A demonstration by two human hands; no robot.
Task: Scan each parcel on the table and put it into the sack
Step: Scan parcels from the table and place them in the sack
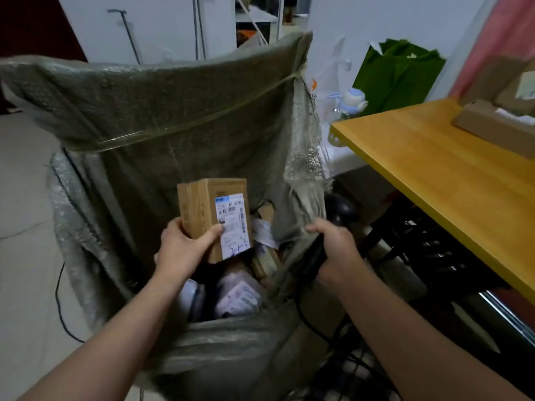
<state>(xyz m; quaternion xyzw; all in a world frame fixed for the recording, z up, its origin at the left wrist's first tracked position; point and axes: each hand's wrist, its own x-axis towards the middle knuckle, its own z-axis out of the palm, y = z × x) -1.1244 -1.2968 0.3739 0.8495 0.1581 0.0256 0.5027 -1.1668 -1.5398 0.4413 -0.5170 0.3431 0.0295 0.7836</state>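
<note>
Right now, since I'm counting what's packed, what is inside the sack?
Inside the sack, below the box that the left hand holds: pale labelled bags, a brown carton, a white label. Anything deeper is covered by these, the box and the hand.

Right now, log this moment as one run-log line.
left hand: grips labelled cardboard parcel over open sack | right hand: grips black scanner | table: bears cardboard boxes

sack (144, 111): grey-green, open, partly filled | parcel (202, 209): brown, white label, upright above sack
</note>
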